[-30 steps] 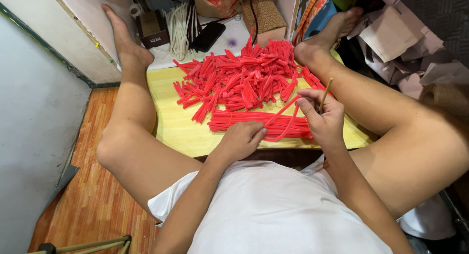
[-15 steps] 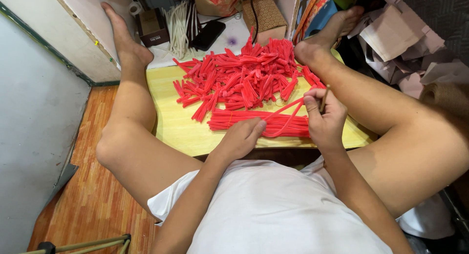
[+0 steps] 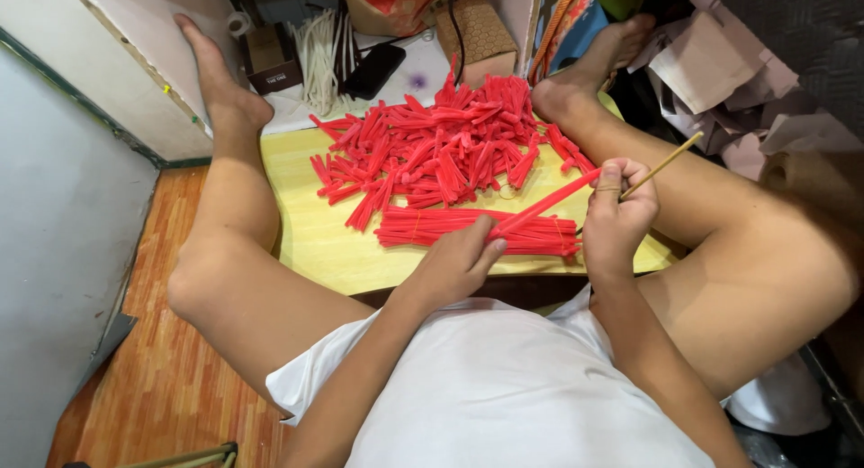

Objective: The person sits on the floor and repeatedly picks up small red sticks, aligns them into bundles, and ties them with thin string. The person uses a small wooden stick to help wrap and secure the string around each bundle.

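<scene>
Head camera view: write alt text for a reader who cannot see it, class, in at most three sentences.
A seated person's left hand and right hand hold a long red strip over a low yellow table, the right hand also gripping a thin wooden stick. A heap of short red pieces and a neat bundle of red strips lie on it.

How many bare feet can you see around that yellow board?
2. The left foot rests beyond the yellow board's far-left corner; the right foot lies at its far-right edge, toes partly hidden among clutter.

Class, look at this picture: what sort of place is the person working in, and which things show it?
Probably a home floor workspace for handcraft. The person sits on a wooden floor, legs around a low yellow table heaped with red paper tubes, with cardboard boxes crowded close.
</scene>
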